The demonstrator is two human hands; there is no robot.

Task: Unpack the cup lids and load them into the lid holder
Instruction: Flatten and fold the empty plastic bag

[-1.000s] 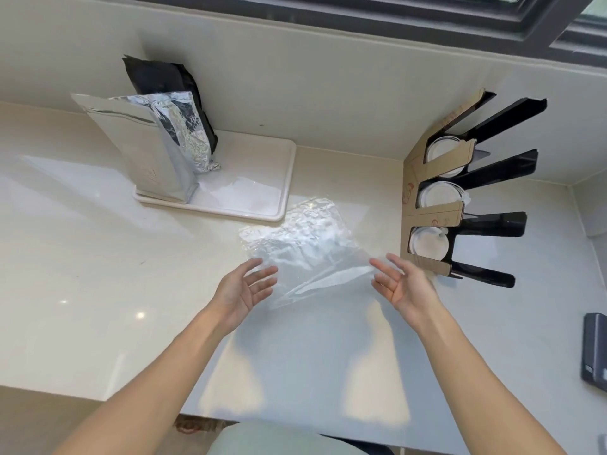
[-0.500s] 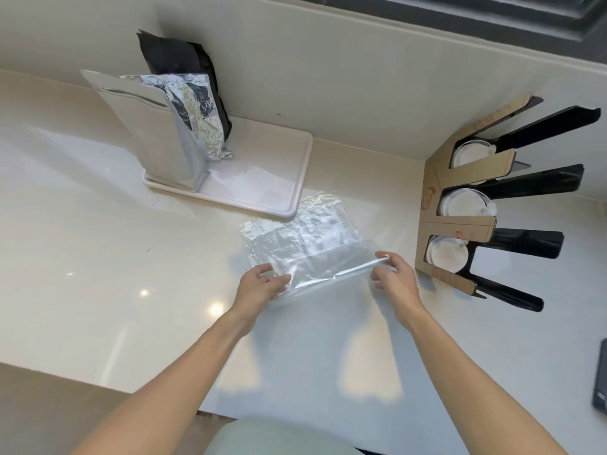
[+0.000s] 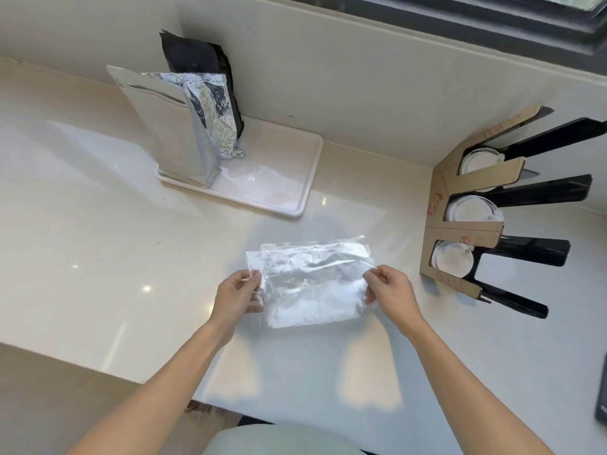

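Here, a clear plastic bag [image 3: 310,284] is being held just above the pale countertop [image 3: 98,257] by both hands, one at each side edge. The left hand [image 3: 238,298] is being kept with its back turned towards the camera, its fingers curled and pinched onto the bag's left edge, the thumb pressed against the film from the near side. The right hand [image 3: 391,292] is being held the same way, its fingers bent and closed on the right edge, with a fold of film gripped between thumb and forefinger. Both bare forearms are being stretched forward from the bottom of the view, angled slightly inward towards the bag. The bag is being kept spread out flat between the two hands; whether anything is inside it cannot be told.

White cup lids [image 3: 469,210] are being kept in the lid holder [image 3: 460,233], a cardboard and black rack standing on the countertop to the right of the right hand. Three stacks are seen, one in each slot. Farther back on the left, a white tray [image 3: 289,192] is being occupied by a silver foil pouch [image 3: 174,133] and a black pouch [image 3: 193,57], both upright.
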